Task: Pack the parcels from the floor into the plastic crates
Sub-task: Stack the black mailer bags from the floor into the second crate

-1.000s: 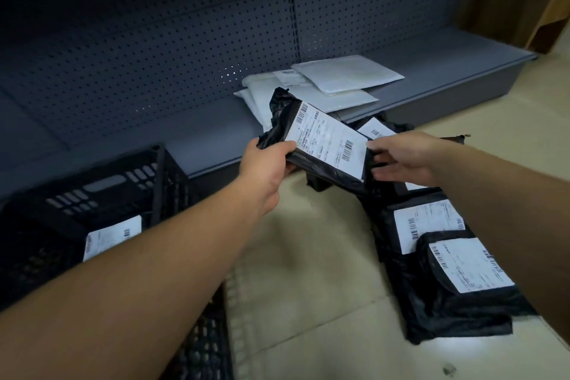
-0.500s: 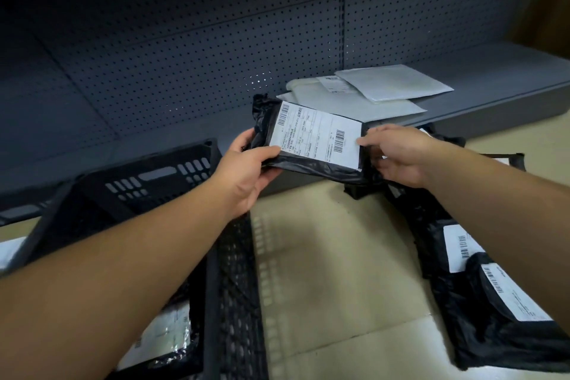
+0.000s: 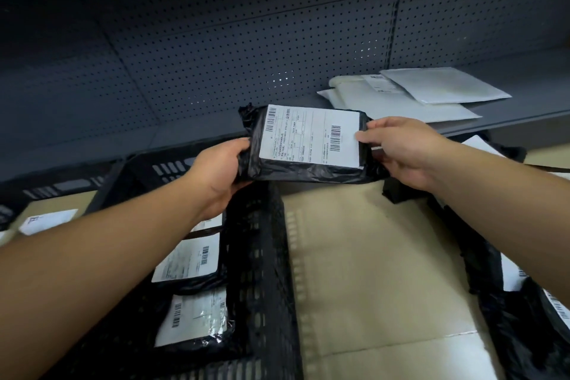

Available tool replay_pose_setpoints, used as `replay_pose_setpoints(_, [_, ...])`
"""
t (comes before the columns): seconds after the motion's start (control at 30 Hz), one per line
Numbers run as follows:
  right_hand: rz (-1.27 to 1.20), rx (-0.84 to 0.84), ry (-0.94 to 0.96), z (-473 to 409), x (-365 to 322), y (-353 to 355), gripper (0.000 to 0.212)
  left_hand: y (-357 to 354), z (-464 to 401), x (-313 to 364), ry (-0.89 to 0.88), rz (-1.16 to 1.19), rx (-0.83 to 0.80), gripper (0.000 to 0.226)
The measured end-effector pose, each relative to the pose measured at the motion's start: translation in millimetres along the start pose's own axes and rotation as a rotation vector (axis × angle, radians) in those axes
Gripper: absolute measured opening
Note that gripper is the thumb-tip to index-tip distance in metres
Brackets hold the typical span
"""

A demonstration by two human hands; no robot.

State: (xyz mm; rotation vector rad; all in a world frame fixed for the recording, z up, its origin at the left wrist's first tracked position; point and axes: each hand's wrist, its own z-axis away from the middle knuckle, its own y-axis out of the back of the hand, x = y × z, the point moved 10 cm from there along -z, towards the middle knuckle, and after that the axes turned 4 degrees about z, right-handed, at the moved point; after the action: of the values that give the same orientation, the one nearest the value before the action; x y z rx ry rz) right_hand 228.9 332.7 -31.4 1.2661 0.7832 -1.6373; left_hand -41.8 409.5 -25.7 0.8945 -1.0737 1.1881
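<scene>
I hold the black parcel (image 3: 308, 145) over the crate's (image 3: 262, 225) far right corner, left hand (image 3: 222, 173) gripping one end, right hand (image 3: 404, 148) pinching the other. Carrying step; next I judge it needs lowering beside the packed parcels (image 3: 191, 290).

This looks like a shop stockroom or parcel sorting area. Beyond both hands stands dark metal retail shelving with a perforated back panel (image 3: 216, 49). Its low shelf (image 3: 521, 108), past the right hand (image 3: 404, 151), carries flat white mailers (image 3: 438, 86). Under the left hand (image 3: 219, 173) sits a black plastic crate (image 3: 262, 256) of labelled parcels (image 3: 191, 262). More black parcels (image 3: 524, 324) lie on the pale tiled floor (image 3: 370, 271) below the right forearm.
</scene>
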Motion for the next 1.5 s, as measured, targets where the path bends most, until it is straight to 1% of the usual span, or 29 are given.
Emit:
replay_pose_setpoints(0.07, [0.008,-0.033,0.011,4.9,-1.3,-21.0,0.013,19.4,-3.5,0.1,-0.033,-0.061,-0.011,0.03])
replay_pose_setpoints(0.13, [0.024,-0.054,0.012,8.3,-0.6,-40.4,0.014,43.0,-5.8,-2.2,-0.048,-0.087,0.027,0.03])
replay_pose_setpoints(0.23, [0.052,-0.086,-0.006,10.9,4.9,-68.5,0.016,74.6,-6.0,-8.9,-0.059,-0.053,0.081,0.025])
replay_pose_setpoints(0.3, [0.075,-0.106,-0.013,13.6,9.3,-87.0,0.016,95.7,-3.4,-14.9,-0.07,-0.056,0.117,0.029])
replay_pose_setpoints(0.37, [0.106,-0.117,-0.028,16.3,17.6,-103.8,0.019,113.5,-1.1,-17.7,-0.109,-0.153,0.109,0.033])
replay_pose_setpoints(0.43, [0.13,-0.139,-0.038,22.2,25.0,-121.0,0.023,129.3,-0.5,-22.5,-0.11,-0.22,0.085,0.034])
replay_pose_setpoints(0.5, [0.153,-0.172,-0.036,26.8,31.0,-137.8,0.025,148.7,-1.3,-28.7,-0.077,-0.21,0.086,0.032])
replay_pose_setpoints(0.53, [0.162,-0.199,-0.033,31.4,31.3,-147.5,0.021,157.5,-1.0,-31.1,-0.061,-0.223,0.087,0.03])
replay_pose_setpoints(0.6, [0.171,-0.254,-0.029,41.2,32.2,-167.5,0.013,174.9,1.1,-34.5,-0.045,-0.292,0.115,0.025])
replay_pose_setpoints(0.67, [0.186,-0.297,-0.034,50.2,34.6,-188.1,0.011,193.8,5.2,-38.6,-0.008,-0.381,0.18,0.027])
replay_pose_setpoints(0.73, [0.234,-0.344,-0.042,58.2,38.9,-208.9,0.006,208.8,9.2,-46.8,0.071,-0.42,0.217,0.033])
replay_pose_setpoints(0.8, [0.295,-0.4,-0.077,63.9,49.2,-229.6,0.011,220.5,12.0,-60.1,0.17,-0.458,0.215,0.032])
replay_pose_setpoints(0.9, [0.477,-0.459,-0.126,70.6,70.0,-254.8,0.025,233.1,16.2,-86.1,0.304,-0.614,0.178,0.035])
replay_pose_setpoints(0.97, [0.574,-0.48,-0.167,74.3,84.2,-266.5,0.031,236.8,19.8,-106.3,0.405,-0.722,0.118,0.031])
replay_pose_setpoints(1.1, [0.685,-0.542,-0.246,83.5,109.2,-285.2,0.026,236.7,27.4,-130.9,0.554,-0.864,-0.012,0.026])
replay_pose_setpoints(1.2, [0.764,-0.58,-0.311,90.4,125.2,-294.1,0.013,237.3,27.9,-142.3,0.604,-0.951,-0.105,0.019])
replay_pose_setpoints(1.27, [0.77,-0.617,-0.357,94.8,136.9,-303.7,0.015,234.6,31.0,-150.2,0.635,-1.038,-0.182,0.017])
replay_pose_setpoints(1.33, [0.754,-0.626,-0.386,96.0,148.9,-313.7,0.014,229.9,34.2,-155.0,0.654,-1.156,-0.262,0.032])
replay_pose_setpoints(1.43, [0.755,-0.601,-0.412,92.8,167.9,-324.4,0.01,226.3,35.9,-154.3,0.634,-1.354,-0.311,0.077])
replay_pose_setpoints(1.5, [0.773,-0.588,-0.429,91.1,178.3,-328.2,0.004,224.0,35.3,-155.8,0.622,-1.407,-0.33,0.09])
